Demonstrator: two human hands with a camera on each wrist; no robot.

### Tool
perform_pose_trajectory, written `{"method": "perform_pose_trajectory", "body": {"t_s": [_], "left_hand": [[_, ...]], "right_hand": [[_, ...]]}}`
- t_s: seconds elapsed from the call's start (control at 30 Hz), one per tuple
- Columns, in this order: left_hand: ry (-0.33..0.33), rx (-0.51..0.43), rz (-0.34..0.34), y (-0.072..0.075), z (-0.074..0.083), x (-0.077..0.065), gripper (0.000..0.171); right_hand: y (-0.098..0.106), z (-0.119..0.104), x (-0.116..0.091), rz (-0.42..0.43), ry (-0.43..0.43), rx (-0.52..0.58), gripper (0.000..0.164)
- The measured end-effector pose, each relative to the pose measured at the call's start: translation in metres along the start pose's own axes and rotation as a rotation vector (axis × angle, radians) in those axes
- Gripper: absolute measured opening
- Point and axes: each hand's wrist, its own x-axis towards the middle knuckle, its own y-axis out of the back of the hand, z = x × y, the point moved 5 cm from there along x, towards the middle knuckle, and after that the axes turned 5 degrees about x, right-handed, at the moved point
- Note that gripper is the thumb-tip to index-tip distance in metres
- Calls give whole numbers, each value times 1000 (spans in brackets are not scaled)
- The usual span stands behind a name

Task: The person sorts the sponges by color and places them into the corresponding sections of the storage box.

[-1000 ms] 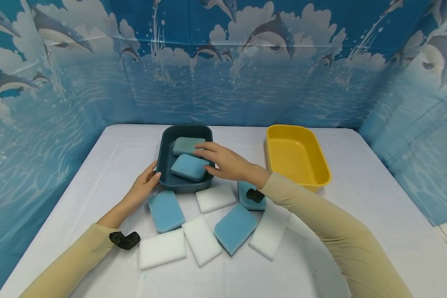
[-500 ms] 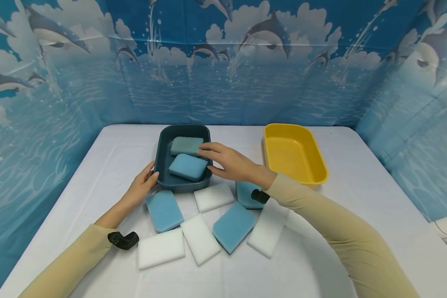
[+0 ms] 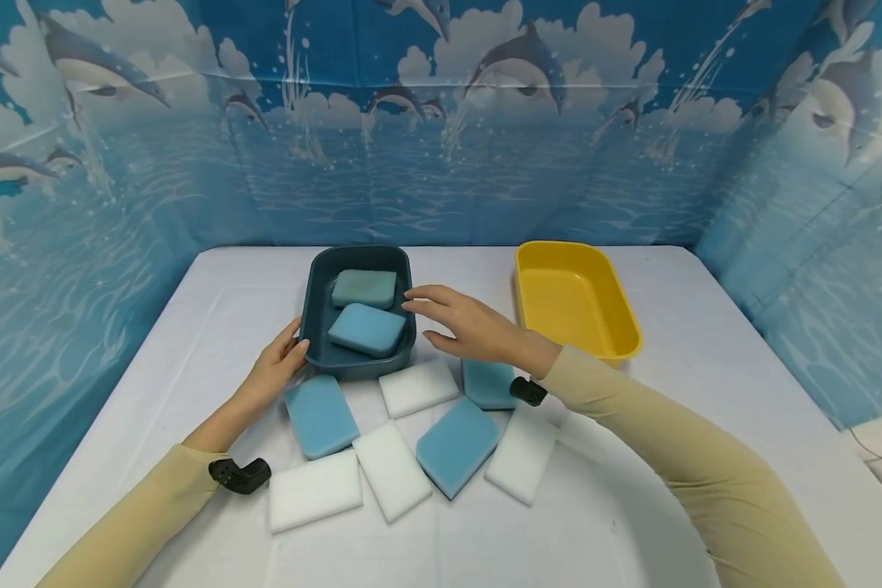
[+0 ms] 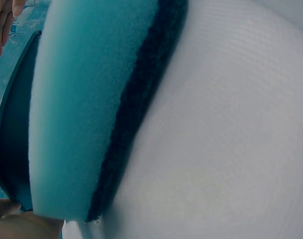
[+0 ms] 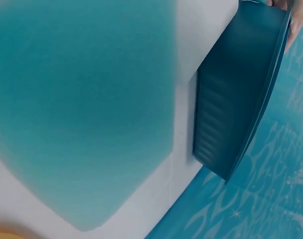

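Observation:
A dark teal tub (image 3: 356,367) holds a greenish sponge (image 3: 363,288) and a light blue sponge (image 3: 367,329). My left hand (image 3: 272,371) grips the tub's left side near its front corner. Just off the tub's right rim hovers my right hand (image 3: 470,325), palm down, fingers loosely extended and holding nothing. On the table in front lie blue sponges, one at left (image 3: 322,417), one in the middle (image 3: 457,447), and another (image 3: 488,384) below the right wrist. In the left wrist view, a large blue sponge (image 4: 86,109) with a dark scouring layer covers much of the tub.
Several white sponge pads lie flat among the blue ones, including one near the tub (image 3: 419,388) and one at front left (image 3: 316,492). A yellow tub (image 3: 581,302) stands at back right. A dolphin-print curtain (image 3: 441,180) encloses the white-covered table.
My right hand has drawn back to the right, from above the sponges in the dark tub to outside its rim. The left hand stays on the tub; the view has shifted slightly.

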Motion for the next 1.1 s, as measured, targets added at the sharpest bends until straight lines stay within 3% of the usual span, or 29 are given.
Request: {"method": "perform_pose_trajectory", "body": {"t_s": [0.47, 1.1], "left_hand": [[6, -18, -11, 0, 2, -1, 61], [34, 25, 5, -1, 0, 0, 61]], "right_hand": [[3, 5, -21, -9, -31, -22, 46], [6, 18, -55, -28, -123, 12, 44]]}}
